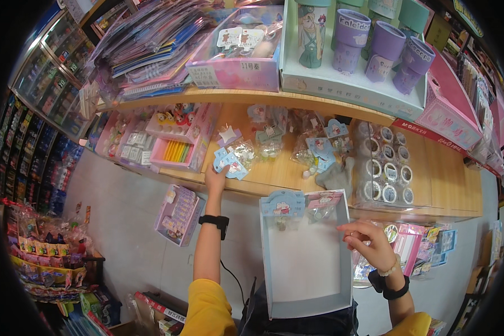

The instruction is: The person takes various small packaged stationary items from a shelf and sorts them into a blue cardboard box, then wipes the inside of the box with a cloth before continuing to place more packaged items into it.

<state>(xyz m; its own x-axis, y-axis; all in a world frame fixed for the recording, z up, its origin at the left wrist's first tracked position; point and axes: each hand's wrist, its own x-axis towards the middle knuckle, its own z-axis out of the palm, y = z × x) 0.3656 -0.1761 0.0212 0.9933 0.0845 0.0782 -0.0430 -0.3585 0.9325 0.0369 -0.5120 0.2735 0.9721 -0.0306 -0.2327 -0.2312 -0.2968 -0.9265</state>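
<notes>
My left hand [216,178] reaches to the lower shelf, its fingers on blue header cards [232,164] attached to a clear plastic bag of small items. A shallow open cardboard box [306,264] stands before me, its lower end near my lap. At its far end lie a blue-carded packet [282,205] and a pink-carded packet [322,200]. Just off the box's right wall is my right hand [367,241], fingers curled, with nothing seen in it. More carded packets [321,150] and a grey cloth [336,177] lie on the wooden shelf [277,172].
Rolls in a clear case [388,164] stand right on the shelf; a pink divided box [176,143] stands left. The upper shelf edge [243,97] overhangs the packets, bearing a box of purple tumblers [357,90]. A purple box [179,215] sits on the floor.
</notes>
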